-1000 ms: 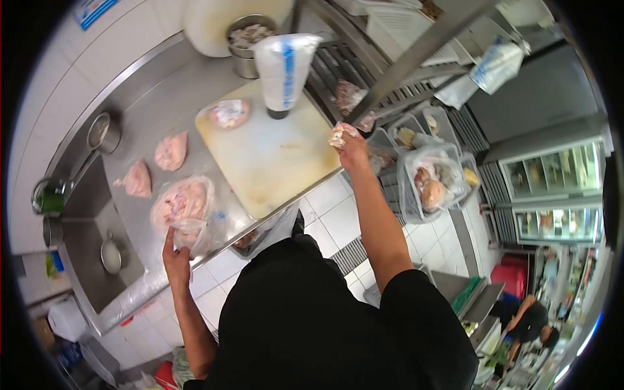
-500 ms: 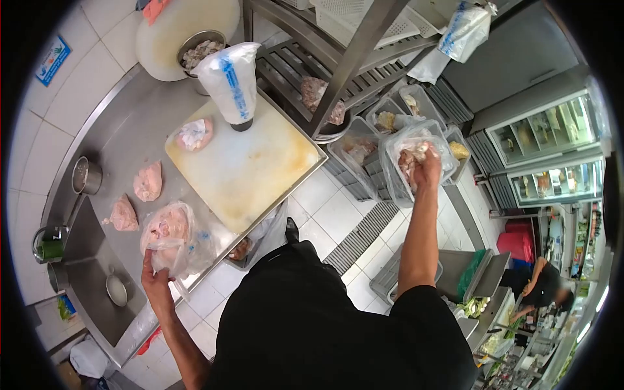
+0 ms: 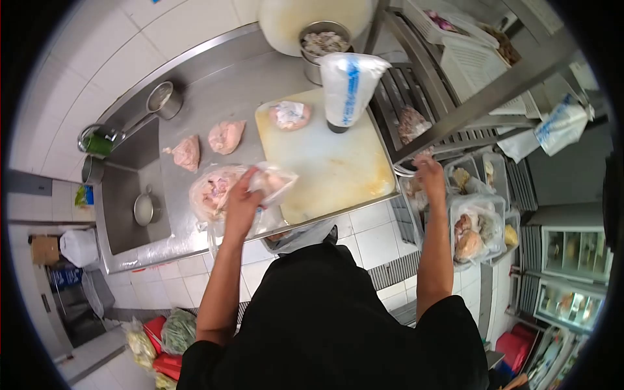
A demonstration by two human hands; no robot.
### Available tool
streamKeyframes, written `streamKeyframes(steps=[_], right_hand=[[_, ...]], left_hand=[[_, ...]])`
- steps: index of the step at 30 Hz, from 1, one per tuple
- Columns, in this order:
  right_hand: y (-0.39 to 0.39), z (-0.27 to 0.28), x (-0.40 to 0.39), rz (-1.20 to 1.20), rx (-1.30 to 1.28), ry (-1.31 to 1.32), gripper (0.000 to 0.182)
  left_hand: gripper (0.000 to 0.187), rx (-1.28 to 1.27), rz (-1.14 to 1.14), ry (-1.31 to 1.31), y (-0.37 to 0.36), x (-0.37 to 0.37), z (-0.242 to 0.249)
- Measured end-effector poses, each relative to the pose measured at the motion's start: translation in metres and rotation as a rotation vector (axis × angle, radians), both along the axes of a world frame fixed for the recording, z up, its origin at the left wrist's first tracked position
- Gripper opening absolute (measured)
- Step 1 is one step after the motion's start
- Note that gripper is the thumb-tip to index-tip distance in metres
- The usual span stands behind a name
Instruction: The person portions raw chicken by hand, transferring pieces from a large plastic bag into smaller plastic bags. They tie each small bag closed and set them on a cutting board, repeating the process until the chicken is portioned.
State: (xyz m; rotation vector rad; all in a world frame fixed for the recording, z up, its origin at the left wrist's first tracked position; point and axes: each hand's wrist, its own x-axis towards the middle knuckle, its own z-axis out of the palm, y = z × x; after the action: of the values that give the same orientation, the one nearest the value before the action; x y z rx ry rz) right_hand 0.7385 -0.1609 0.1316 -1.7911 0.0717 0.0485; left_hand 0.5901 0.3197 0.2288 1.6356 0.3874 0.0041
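Now the left hand (image 3: pixel 242 207) has its fingers closed on a plastic bag (image 3: pixel 218 192) of raw meat on the tabletop (image 3: pixel 195 104); the right hand (image 3: pixel 430 174) hovers above meat-filled tubs (image 3: pixel 478 227), finger spread unclear.

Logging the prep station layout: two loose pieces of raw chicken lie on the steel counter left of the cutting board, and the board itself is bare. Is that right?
Not quite. The head view shows the cutting board is not bare: a piece of raw chicken and a bag-covered container stand on it. The two loose pieces do lie on the steel counter to its left.
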Motion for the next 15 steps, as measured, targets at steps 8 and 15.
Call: streamKeyframes(steps=[8, 15], right_hand=[[0.208, 0.02, 0.012, 0.418, -0.217, -0.007, 0.026], [0.383, 0.057, -0.007, 0.917, -0.164, -0.324, 0.023]], left_hand=[[0.058, 0.5, -0.008, 0.11, -0.019, -0.008, -0.066], [0.041, 0.38, 0.098, -0.204, 0.008, -0.041, -0.067]])
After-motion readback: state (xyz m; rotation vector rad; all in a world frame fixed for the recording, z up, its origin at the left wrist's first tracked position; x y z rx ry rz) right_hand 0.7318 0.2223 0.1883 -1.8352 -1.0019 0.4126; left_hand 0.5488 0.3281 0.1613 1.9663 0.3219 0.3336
